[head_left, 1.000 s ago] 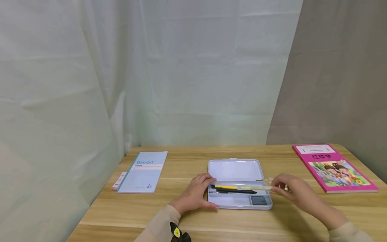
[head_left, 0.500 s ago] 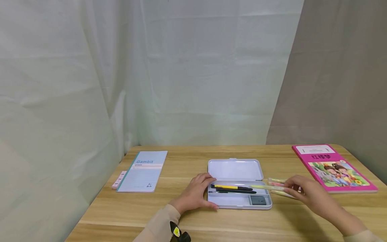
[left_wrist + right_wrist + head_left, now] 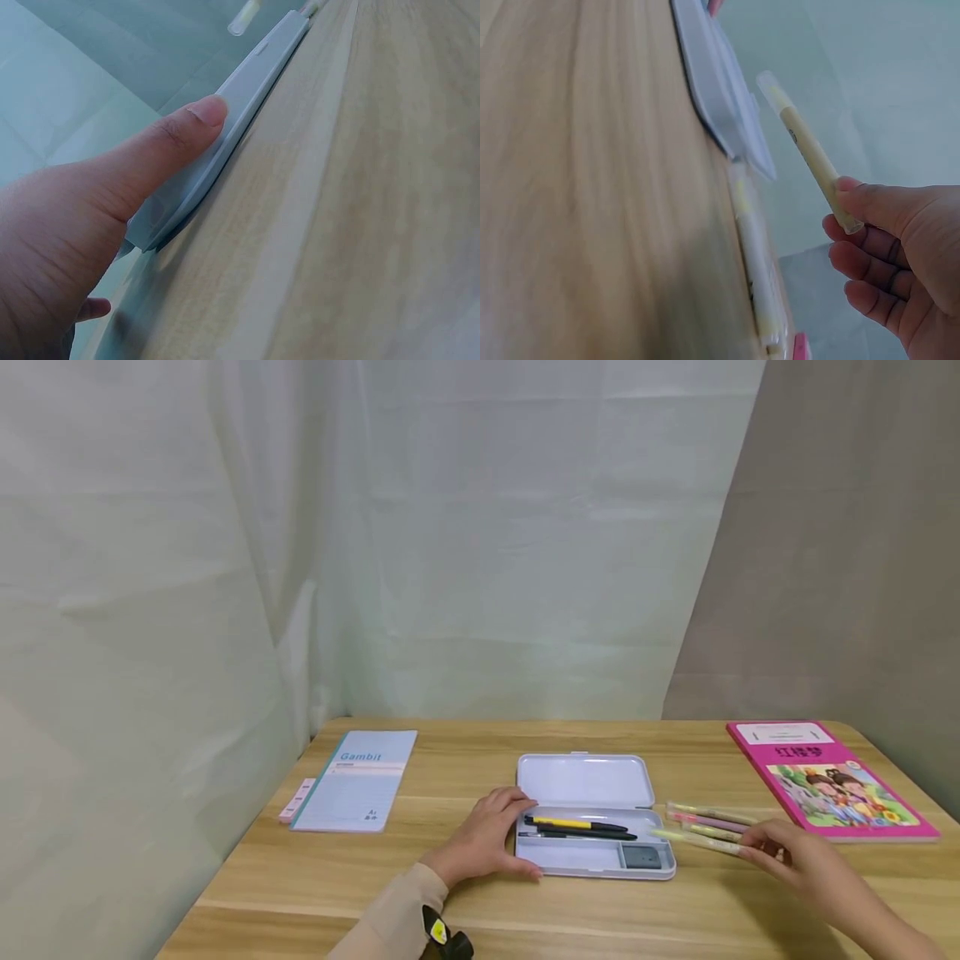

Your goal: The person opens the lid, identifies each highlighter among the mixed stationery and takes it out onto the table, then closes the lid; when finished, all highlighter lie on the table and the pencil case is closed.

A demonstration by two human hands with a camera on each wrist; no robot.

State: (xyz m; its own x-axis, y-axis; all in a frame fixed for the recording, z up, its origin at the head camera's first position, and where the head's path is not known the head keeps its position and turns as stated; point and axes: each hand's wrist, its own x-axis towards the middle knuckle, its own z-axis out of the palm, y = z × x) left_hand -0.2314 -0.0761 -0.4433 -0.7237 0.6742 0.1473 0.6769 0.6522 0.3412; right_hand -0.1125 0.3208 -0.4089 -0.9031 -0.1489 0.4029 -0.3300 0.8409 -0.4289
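Note:
A white pencil case (image 3: 570,857) lies with its lid (image 3: 585,781) raised. Inside are a yellow-and-black pen (image 3: 573,823), dark pens (image 3: 588,832) and a grey eraser-like block (image 3: 641,857) in the front right compartment. My left hand (image 3: 487,839) grips the case's left end, its thumb on the front wall in the left wrist view. Thumb and forefinger of my right hand (image 3: 900,240) pinch one end of a capped yellow highlighter (image 3: 810,154). It is held above the table, its cap pointing towards the case. Several highlighters (image 3: 705,814) lie right of the case, partly hidden.
At the left lies a light blue notebook (image 3: 356,785) with a pink-and-white strip (image 3: 297,802) beneath its edge. A pink book (image 3: 832,781) is at the right. Curtains (image 3: 510,568) hang behind the wooden table (image 3: 600,918).
My right hand has moved right, drawing the yellow highlighter from over the case to above the other highlighters, more of which now show. The left hand has stayed on the case.

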